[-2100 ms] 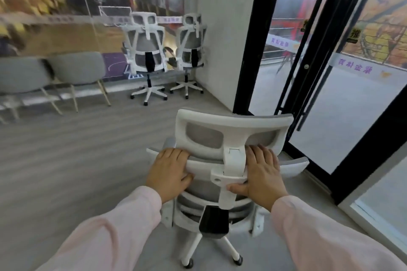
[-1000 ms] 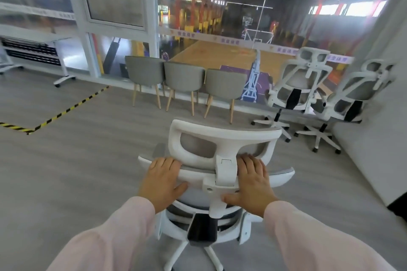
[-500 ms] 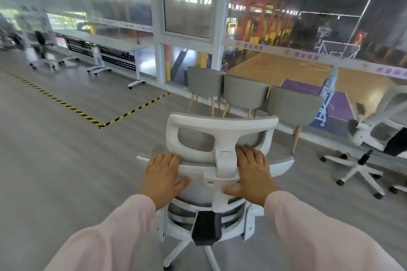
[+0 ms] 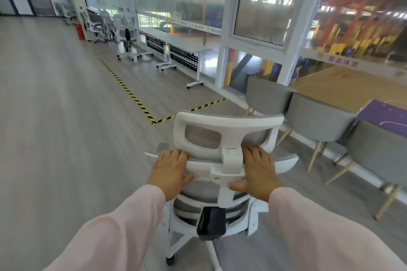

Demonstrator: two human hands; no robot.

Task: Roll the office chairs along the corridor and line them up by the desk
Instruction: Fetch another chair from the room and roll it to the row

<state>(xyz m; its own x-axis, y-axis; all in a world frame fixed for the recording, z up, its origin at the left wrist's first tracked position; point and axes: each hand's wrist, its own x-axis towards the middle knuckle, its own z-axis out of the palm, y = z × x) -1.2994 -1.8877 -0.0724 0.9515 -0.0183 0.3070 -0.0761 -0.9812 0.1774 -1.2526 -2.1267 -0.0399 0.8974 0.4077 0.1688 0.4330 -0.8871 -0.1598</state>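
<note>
right in front of the person, low in the head view, stands the office chair (image 4: 230, 160) on the grey plank floor (image 4: 55, 116) of the corridor. its back faces the camera and its seat points away, up the corridor, where the long desk (image 4: 176, 39) stands well ahead by the glass wall (image 4: 259, 4). the chair stands upright on its white star base, one castor (image 4: 170, 260) showing at the bottom. the top rail of its backrest runs left to right across the view, with the headrest (image 4: 229, 120) rising above it on a central stem.

the left hand (image 4: 170, 170) grips that rail left of the stem, fingers folded over the top edge and thumb spread along the near face. the right hand (image 4: 257, 174) grips it just right of the stem in the same way, thumb reaching toward the stem. both arms wear pale pink sleeves (image 4: 123, 226).

near the chair on the right, grey side chairs (image 4: 317, 121) on wooden legs line the glass. yellow-and-black tape (image 4: 130, 92) marks a corner on the floor ahead of the chair. beyond it, more white office chairs (image 4: 127, 35) stand near the desk's far end, blurred.
</note>
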